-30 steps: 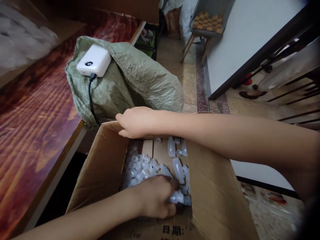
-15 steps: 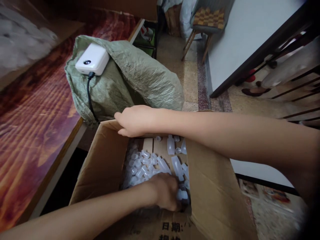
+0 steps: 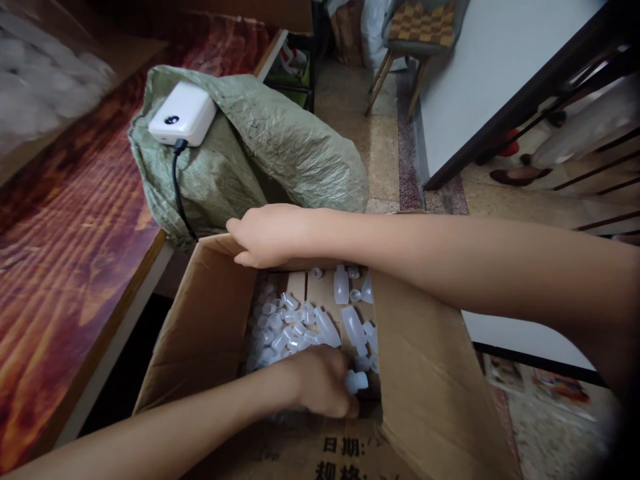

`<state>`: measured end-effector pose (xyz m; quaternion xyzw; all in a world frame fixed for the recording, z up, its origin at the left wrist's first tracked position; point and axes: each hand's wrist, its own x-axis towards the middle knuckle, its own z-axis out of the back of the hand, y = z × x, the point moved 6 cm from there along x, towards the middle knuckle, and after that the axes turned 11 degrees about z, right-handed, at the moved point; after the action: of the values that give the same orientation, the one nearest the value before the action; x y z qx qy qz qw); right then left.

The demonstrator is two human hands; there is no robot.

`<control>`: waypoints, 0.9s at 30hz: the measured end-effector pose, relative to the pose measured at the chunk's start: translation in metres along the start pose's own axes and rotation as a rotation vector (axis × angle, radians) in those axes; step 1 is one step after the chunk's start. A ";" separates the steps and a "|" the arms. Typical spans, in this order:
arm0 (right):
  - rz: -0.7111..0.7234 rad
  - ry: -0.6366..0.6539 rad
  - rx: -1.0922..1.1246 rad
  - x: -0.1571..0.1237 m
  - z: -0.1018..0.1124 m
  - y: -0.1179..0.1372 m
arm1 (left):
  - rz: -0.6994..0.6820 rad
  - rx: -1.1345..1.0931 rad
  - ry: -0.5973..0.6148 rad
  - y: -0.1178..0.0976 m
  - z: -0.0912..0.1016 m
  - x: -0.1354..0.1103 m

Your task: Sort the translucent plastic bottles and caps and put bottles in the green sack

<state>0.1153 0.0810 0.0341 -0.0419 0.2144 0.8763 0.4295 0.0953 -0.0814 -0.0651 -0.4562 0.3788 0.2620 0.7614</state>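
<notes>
A cardboard box (image 3: 425, 353) stands below me, with small translucent plastic caps (image 3: 285, 327) heaped in its left part and several little plastic bottles (image 3: 354, 330) on the right. My left hand (image 3: 323, 381) reaches down inside, its fingers curled. At its fingertips shows a whitish plastic piece (image 3: 357, 381), a cap or a bottle's neck; the rest is hidden by the hand. Across the far side stretches my right arm, and my right hand (image 3: 273, 233) is closed over the box's far rim near the left corner; most of its fingers are out of sight.
Beyond the box a green woven sack (image 3: 300, 160) bears a white power bank (image 3: 184, 113) with a black cable. A reddish wooden table (image 3: 85, 220) runs along the left. Farther off stand a stool (image 3: 423, 30) and a dark railing (image 3: 595, 160) at right.
My left hand has drawn slightly left, and the plastic piece at its fingertips has shifted left too. My right hand stays at the rim. The whole view has tilted a little.
</notes>
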 end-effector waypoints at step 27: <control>-0.039 0.083 -0.069 0.013 -0.008 0.003 | 0.262 0.006 -0.611 0.020 0.022 0.029</control>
<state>0.1038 0.0853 0.0252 -0.0970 0.2009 0.8722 0.4354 0.1049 -0.0510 -0.0924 -0.3016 0.1890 0.4812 0.8011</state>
